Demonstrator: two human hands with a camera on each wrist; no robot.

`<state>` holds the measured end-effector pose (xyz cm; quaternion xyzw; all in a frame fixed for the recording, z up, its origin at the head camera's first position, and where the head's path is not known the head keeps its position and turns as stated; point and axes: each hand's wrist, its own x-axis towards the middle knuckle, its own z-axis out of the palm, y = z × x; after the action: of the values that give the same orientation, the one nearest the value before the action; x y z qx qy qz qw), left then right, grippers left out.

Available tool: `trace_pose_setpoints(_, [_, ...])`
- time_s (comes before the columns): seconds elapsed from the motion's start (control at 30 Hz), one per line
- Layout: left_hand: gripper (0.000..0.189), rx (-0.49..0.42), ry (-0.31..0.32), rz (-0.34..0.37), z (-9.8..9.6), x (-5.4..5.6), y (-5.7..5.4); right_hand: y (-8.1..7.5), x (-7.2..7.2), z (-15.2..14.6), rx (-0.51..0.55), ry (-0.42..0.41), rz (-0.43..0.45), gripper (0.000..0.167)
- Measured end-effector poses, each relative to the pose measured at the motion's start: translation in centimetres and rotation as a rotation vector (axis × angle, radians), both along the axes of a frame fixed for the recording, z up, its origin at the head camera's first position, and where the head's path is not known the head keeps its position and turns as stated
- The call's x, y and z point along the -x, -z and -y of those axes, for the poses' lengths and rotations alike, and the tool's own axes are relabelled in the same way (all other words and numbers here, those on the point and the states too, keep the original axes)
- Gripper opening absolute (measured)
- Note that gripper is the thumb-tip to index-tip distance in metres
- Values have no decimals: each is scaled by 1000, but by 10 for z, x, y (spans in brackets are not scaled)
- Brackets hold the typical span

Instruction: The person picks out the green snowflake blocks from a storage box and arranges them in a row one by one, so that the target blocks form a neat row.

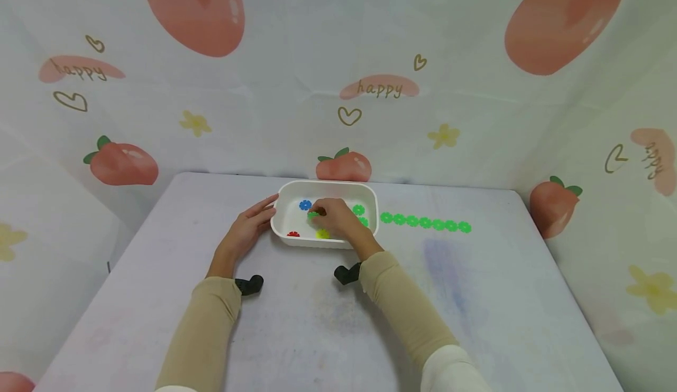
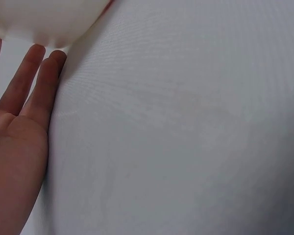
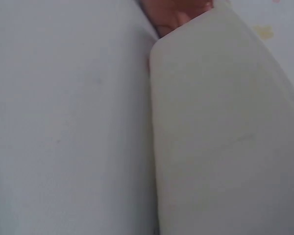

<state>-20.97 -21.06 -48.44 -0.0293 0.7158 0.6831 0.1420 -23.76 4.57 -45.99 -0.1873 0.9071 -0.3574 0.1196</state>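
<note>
A white plastic tray (image 1: 326, 243) holds several flower-shaped plastic discs. My right hand (image 1: 335, 215) reaches in over the front wall, fingers curled, pinching a green disc (image 1: 312, 216) that shows under the fingertips. Inside, a blue disc (image 1: 305, 205) lies behind the fingertips, a red disc (image 1: 293, 235) and a yellow disc (image 1: 322, 234) by the front wall, and green discs (image 1: 358, 210) to the right. My left hand (image 1: 247, 233) steadies the tray's left end, fingers extended; in the left wrist view its fingertips (image 2: 37, 48) meet the tray's outer wall (image 2: 44, 24).
A row of several green discs (image 1: 425, 223) runs rightward on the white-covered table (image 1: 296, 333) from the tray's right end. Behind the table hangs a printed cloth (image 1: 280, 116). In the right wrist view the tray's side (image 3: 220, 132) fills much of the picture.
</note>
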Motion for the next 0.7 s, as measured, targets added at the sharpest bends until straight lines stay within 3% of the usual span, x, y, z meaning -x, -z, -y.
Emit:
trace_pose_setpoints(0.3, [54, 11, 11, 3, 0, 0, -1, -6, 1, -6, 218, 66, -28, 20])
trace_pose_setpoints(0.7, [54, 18, 12, -11, 2, 1, 1, -14, -9, -17, 403, 160, 50, 26])
